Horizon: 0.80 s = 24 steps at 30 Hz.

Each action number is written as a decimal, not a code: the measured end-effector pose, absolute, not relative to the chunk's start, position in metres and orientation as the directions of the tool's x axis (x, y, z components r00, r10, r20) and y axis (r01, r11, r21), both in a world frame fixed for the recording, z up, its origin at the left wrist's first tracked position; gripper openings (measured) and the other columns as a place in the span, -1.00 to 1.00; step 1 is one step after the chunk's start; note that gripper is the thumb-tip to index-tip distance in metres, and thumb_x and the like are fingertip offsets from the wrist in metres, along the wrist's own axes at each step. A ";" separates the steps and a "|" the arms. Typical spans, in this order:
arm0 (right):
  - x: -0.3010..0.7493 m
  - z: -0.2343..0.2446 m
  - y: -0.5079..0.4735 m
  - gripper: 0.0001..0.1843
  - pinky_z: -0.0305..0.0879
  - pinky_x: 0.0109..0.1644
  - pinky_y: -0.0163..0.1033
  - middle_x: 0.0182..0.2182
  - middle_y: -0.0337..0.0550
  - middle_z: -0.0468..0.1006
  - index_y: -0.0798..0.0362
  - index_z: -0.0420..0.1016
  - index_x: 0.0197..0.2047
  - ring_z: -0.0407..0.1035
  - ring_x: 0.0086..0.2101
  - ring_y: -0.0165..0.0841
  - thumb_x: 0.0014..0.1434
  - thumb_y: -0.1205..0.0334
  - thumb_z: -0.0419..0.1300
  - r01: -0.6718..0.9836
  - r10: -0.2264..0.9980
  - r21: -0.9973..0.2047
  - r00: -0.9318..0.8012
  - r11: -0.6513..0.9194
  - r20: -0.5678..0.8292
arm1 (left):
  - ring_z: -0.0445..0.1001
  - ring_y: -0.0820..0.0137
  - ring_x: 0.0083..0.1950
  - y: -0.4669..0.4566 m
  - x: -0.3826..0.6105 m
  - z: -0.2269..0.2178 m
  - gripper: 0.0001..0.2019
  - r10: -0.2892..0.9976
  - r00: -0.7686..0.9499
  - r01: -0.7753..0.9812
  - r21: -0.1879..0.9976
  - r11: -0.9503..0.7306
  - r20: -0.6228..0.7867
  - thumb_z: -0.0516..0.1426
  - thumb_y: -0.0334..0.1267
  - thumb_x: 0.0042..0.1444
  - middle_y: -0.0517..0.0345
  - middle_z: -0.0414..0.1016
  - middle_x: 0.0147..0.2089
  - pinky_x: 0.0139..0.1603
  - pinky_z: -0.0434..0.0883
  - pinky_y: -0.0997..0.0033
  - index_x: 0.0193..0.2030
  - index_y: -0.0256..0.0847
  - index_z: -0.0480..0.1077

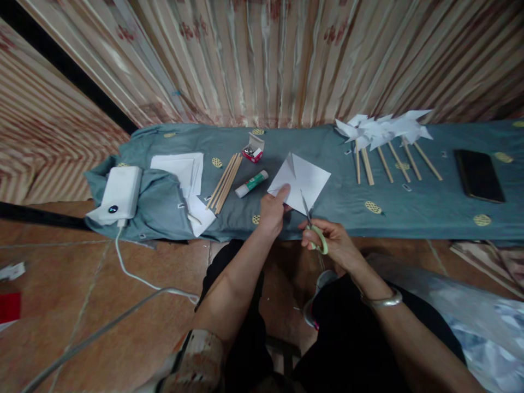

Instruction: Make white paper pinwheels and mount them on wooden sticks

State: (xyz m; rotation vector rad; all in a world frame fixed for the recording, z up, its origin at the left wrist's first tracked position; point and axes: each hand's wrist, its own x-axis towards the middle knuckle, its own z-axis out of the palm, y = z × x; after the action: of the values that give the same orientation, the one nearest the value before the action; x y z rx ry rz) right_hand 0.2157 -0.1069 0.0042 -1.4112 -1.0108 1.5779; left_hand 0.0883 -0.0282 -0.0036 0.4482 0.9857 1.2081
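Observation:
My left hand (273, 210) pinches the near corner of a white paper square (301, 177), holding it tilted over a low table draped in a teal cloth (429, 213). In my right hand (331, 243) are green-handled scissors (313, 226), fingers closed through the loops. The blades point up into the paper's lower edge, just right of my left thumb. One corner of the square is folded or cut toward the centre.
On the cloth lie a glue stick (251, 184), a bundle of wooden sticks (224, 183), a small red box (254, 149), stacked white paper (180, 169), a white power bank (120, 194) with cable, several paper pinwheels on sticks (382, 142) and a black phone (478, 176).

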 end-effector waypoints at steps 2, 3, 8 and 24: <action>0.217 0.008 -0.109 -0.48 0.30 -0.52 -0.37 -0.61 -0.28 0.50 0.05 0.52 -0.39 0.33 -0.60 -0.49 -0.26 -0.20 0.45 -0.005 0.916 -0.923 -0.127 -0.384 -0.380 | 0.49 0.43 -0.38 -0.026 0.083 -0.002 -0.79 0.924 0.010 -0.571 0.756 0.319 -0.382 0.31 -0.22 -0.07 0.13 0.56 -0.37 -0.30 0.41 0.46 -0.33 -0.30 0.48; 0.219 0.010 -0.110 -0.47 0.31 -0.51 -0.36 -0.60 -0.28 0.50 0.05 0.52 -0.39 0.33 -0.59 -0.49 -0.25 -0.21 0.44 0.010 0.912 -0.922 -0.143 -0.386 -0.384 | 0.51 0.43 -0.37 -0.025 0.081 -0.002 -0.80 0.925 -0.003 -0.578 0.755 0.309 -0.381 0.31 -0.23 -0.06 0.13 0.56 -0.37 -0.29 0.43 0.46 -0.32 -0.30 0.48; 0.232 0.018 -0.113 -0.44 0.27 -0.50 -0.38 -0.60 -0.26 0.51 0.07 0.51 -0.38 0.33 -0.59 -0.50 -0.24 -0.25 0.42 0.071 0.876 -0.901 -0.214 -0.427 -0.432 | 0.58 0.36 -0.18 -0.019 0.070 0.005 -0.90 0.921 -0.038 -0.626 0.727 0.280 -0.388 0.25 -0.33 0.02 0.09 0.61 -0.28 -0.09 0.48 0.41 -0.30 -0.27 0.47; 0.250 0.008 -0.085 -0.57 0.33 -0.47 -0.32 -0.58 -0.35 0.51 0.01 0.50 -0.38 0.37 -0.58 -0.45 -0.32 0.05 0.51 -0.153 0.906 -0.982 0.391 -0.110 -0.162 | 0.55 0.32 -0.32 -0.038 0.089 -0.008 -0.63 0.924 0.130 -0.496 0.783 0.375 -0.360 0.45 -0.15 -0.38 0.04 0.61 -0.38 -0.27 0.45 0.38 -0.41 -0.32 0.55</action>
State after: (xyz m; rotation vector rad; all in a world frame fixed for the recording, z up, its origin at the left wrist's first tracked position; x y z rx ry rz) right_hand 0.2505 -0.0854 0.0079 -1.3812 -0.7407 1.0522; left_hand 0.0895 -0.0382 -0.0082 0.5521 0.9531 1.1106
